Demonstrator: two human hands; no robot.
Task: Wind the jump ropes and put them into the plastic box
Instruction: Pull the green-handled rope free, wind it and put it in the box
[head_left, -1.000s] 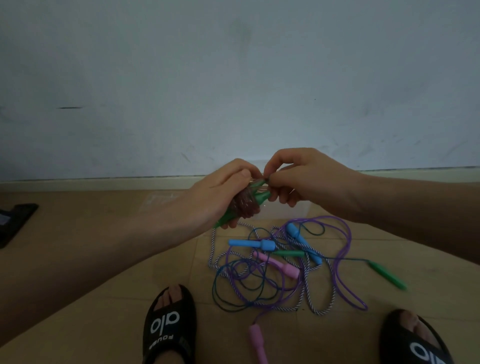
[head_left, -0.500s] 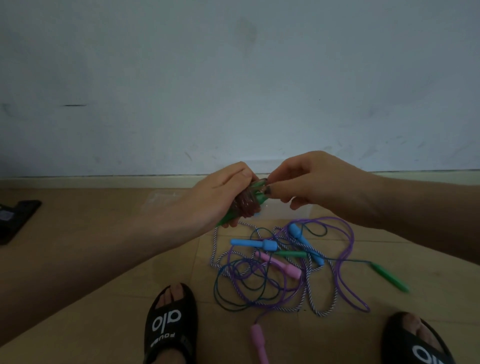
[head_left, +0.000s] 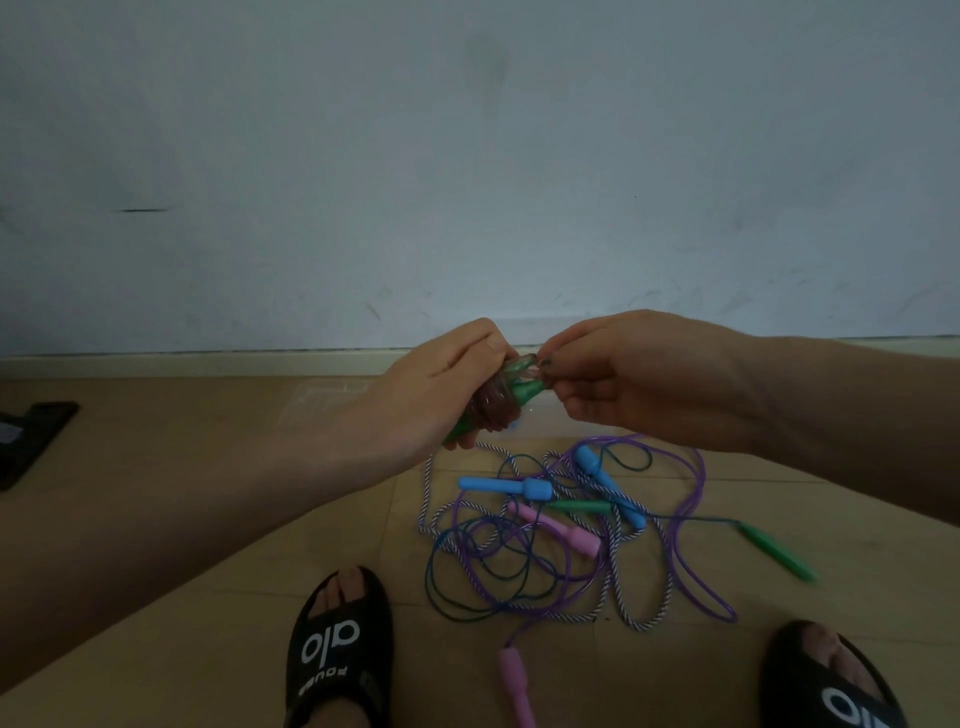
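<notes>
Little has shifted: left hand (head_left: 436, 400) still grips the wound rope (head_left: 501, 402), right hand (head_left: 623, 379) fingers pinching its end, while three ropes (head_left: 545, 535) lie tangled on the floor before the box (head_left: 322, 402), so most remains.

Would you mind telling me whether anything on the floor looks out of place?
Yes: the remaining jump ropes lie in one tangled heap, cords crossing each other, with one green handle and one pink handle flung out from it.
</notes>
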